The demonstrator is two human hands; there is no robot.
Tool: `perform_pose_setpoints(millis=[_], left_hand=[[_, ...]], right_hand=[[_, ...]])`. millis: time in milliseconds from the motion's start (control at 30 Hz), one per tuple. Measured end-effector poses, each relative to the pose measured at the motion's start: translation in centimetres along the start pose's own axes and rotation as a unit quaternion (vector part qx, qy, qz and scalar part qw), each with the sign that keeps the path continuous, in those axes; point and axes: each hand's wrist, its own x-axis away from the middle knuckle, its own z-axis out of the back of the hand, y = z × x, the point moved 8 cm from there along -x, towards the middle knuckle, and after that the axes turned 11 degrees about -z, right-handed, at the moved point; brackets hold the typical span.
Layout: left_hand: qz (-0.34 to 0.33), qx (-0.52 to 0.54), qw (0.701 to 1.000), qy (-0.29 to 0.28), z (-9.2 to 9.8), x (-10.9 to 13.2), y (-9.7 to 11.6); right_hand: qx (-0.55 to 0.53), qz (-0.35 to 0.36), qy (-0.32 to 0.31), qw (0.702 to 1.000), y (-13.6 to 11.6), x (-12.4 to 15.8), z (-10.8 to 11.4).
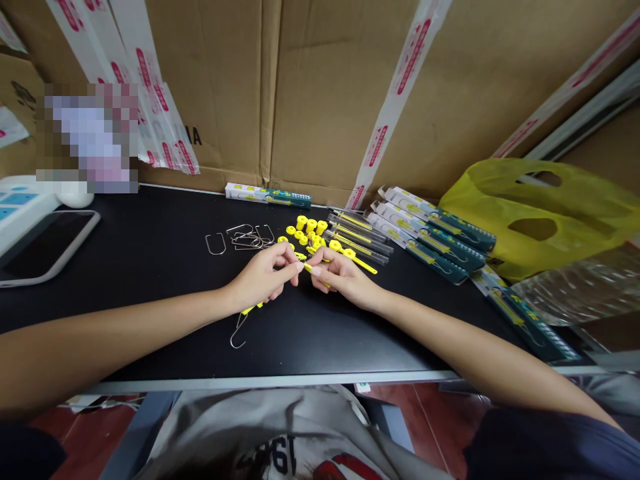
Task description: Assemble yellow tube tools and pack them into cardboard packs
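My left hand and my right hand meet over the black table, fingers closed in pinches. Between the fingertips of my right hand is a small yellow plastic part. My left thumb and forefinger press together at its other end; what they grip is too small to make out. Just beyond my fingers lies a cluster of yellow plastic caps and rings. Bent metal wire loops lie behind my left hand. Below that hand, a metal hook lies beside a yellow piece, partly hidden by my wrist.
Clear tubes with yellow strips lie right of the caps, beside several printed boxes. Another box lies along the back. A yellow plastic bag sits at right, a phone at left. Cardboard walls the rear.
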Motion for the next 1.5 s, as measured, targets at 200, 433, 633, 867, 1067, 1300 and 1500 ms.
perform_pose_setpoints(millis=[200,433,633,867,1067,1300,1500], left_hand=[[-0.002,0.002,1.0,-0.005,-0.2,0.0,-0.2],[-0.012,0.006,1.0,-0.024,-0.4,-0.2,-0.4],[0.004,0.015,0.998,-0.061,-1.0,-0.2,-0.7],[0.038,-0.007,0.991,-0.131,-1.7,0.4,-0.9],[0.09,0.04,0.986,-0.133,-1.7,0.4,-1.6],[0.086,0.054,0.985,-0.136,-1.8,0.4,-1.3],[0.082,0.073,0.991,-0.073,-1.2,0.0,-0.9]], right_hand=[[-0.005,0.004,-0.002,1.0,0.0,-0.1,0.0],[0.034,0.029,0.032,0.998,0.4,-0.1,0.1],[0.263,0.106,0.103,0.953,-0.9,0.8,0.5],[0.522,0.21,0.152,0.812,-2.8,1.7,0.4],[0.569,0.267,0.154,0.763,-3.3,2.0,-0.1],[0.597,0.25,0.178,0.741,-3.9,1.7,0.5],[0.686,0.058,0.29,0.664,-4.9,1.2,6.9]])
